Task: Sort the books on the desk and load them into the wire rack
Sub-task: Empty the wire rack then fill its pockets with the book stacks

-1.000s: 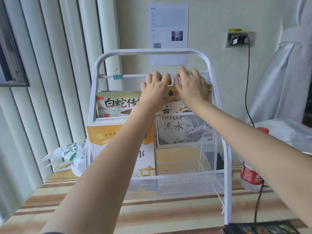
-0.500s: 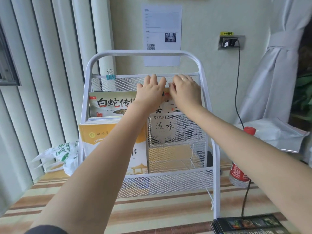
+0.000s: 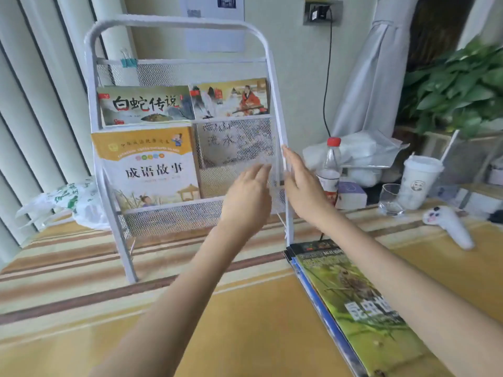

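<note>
The white wire-mesh rack (image 3: 114,202) stands on the striped desk (image 3: 81,268) with three picture books upright in its pockets, and a stack of green-covered books (image 3: 353,303) lies just right of it. Both forearms reach forward: the left hand (image 3: 249,195) and right hand (image 3: 300,183) hover by the rack's right post, fingers straight, holding nothing.

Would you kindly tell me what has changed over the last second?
Both hands came down from the top-shelf book with the seated figure, letting it go; the left hand and right hand are now open at the wire rack lower right. All three shelved books stayed put.
</note>
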A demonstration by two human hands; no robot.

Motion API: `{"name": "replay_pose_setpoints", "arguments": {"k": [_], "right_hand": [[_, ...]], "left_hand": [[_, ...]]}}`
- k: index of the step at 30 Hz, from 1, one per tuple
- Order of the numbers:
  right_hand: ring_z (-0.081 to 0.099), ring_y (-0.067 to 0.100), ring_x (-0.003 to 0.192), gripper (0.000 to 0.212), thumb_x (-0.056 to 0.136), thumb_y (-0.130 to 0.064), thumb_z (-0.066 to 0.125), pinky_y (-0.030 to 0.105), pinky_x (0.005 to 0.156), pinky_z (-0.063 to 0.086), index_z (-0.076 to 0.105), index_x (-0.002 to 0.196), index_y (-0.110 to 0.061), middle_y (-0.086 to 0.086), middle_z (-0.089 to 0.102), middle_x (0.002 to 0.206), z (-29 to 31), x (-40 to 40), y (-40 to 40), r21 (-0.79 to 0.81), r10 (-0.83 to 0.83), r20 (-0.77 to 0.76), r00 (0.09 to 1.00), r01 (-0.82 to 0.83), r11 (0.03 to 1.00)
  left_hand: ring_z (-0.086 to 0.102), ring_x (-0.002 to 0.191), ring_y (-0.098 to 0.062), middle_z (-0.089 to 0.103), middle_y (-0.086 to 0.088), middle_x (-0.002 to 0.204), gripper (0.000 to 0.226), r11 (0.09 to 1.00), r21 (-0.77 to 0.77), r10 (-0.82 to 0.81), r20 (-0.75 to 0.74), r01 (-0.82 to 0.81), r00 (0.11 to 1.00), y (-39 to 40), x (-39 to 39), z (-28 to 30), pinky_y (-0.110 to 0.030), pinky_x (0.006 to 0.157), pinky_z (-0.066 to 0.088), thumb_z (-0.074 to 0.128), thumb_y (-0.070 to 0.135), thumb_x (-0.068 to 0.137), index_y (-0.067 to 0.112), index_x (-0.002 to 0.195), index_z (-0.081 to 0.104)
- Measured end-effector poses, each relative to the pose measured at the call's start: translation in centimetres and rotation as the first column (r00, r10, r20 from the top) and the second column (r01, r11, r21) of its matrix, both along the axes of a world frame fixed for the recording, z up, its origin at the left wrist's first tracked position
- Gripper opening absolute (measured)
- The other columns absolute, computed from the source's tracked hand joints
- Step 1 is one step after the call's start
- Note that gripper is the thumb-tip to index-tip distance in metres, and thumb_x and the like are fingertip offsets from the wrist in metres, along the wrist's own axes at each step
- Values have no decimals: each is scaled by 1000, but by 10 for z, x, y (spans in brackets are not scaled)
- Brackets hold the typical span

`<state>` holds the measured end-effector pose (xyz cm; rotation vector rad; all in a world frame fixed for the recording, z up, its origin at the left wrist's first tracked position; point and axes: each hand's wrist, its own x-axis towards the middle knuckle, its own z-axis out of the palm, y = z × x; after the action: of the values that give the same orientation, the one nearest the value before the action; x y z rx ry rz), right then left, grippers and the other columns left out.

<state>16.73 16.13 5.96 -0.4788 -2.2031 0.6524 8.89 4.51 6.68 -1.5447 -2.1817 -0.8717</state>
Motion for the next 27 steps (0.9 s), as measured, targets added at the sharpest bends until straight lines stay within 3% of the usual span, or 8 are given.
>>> {"name": "replay_pose_setpoints", "arguments": {"k": [3, 7, 10, 15, 19, 22, 24, 27], "right_hand": [[39, 21, 133, 51, 99, -9, 36, 27, 107, 30, 26, 146, -25, 4, 36, 149, -51, 62, 4, -182, -57, 125, 990, 79, 980], [58, 34, 105, 53, 99, -12, 37, 48, 89, 49, 22, 147, -26, 19, 50, 136, -98, 116, 13, -225, -123, 421, 899, 234, 946], [58, 21, 80, 52, 98, -19, 41, 35, 66, 48, 22, 147, -18, 17, 45, 140, -116, 145, 26, -219, -287, 529, 799, 456, 863], [48, 32, 122, 48, 96, -26, 49, 41, 103, 39, 36, 139, -11, 13, 53, 133, -132, 165, 27, -158, -379, 530, 759, 527, 835], [45, 32, 119, 42, 96, -21, 49, 37, 103, 29, 38, 135, -12, 14, 60, 120, -132, 157, 19, -81, -460, 491, 740, 565, 821], [44, 33, 120, 41, 95, -17, 48, 38, 102, 30, 37, 135, -12, 16, 58, 122, -130, 155, 16, -98, -481, 469, 740, 586, 805], [42, 33, 122, 41, 95, -17, 48, 38, 103, 30, 37, 134, -13, 16, 57, 124, -129, 155, 15, -134, -489, 459, 742, 602, 787], [42, 33, 123, 41, 94, -19, 50, 38, 98, 37, 37, 133, -14, 15, 54, 128, -127, 158, 17, -265, -453, 423, 785, 585, 766]], "left_hand": [[46, 126, -26, 50, -10, 137, 53, 995, 18, -93, 477, 96, 874, -14, 47, -72, -28, 98, 35, 49, 5, 89, 9, 141, 38], [58, 75, -10, 61, 3, 96, 28, 998, 20, -44, 922, 67, 385, -11, 89, -116, -14, 58, 46, 52, 5, 86, 20, 109, 51], [51, 82, -21, 54, -8, 93, 16, 1000, 14, -16, 991, 21, 134, 4, 99, -117, -30, 76, 45, 51, 4, 86, 18, 89, 46], [45, 76, -22, 46, -8, 86, 22, 992, -1, -17, 989, -125, -148, 24, 99, -97, -32, 71, 39, 54, 4, 86, 4, 107, 50], [55, 86, -24, 54, -11, 95, 32, 993, 13, -50, 942, -115, -332, 32, 97, -85, -30, 67, 47, 61, 9, 85, 2, 112, 44], [69, 74, -23, 69, -14, 91, 45, 999, -12, 22, 959, 36, -283, 37, 106, -84, -32, 68, 57, 70, 19, 83, -2, 119, 52], [71, 64, -21, 70, -14, 84, 43, 999, -45, 46, 994, 4, -104, 45, 117, -94, -30, 57, 59, 72, 20, 82, 1, 114, 50], [67, 94, -31, 64, -17, 110, 41, 992, -74, 91, 979, -100, 180, 53, 129, -108, -45, 82, 57, 68, 21, 86, 8, 115, 42]]}}
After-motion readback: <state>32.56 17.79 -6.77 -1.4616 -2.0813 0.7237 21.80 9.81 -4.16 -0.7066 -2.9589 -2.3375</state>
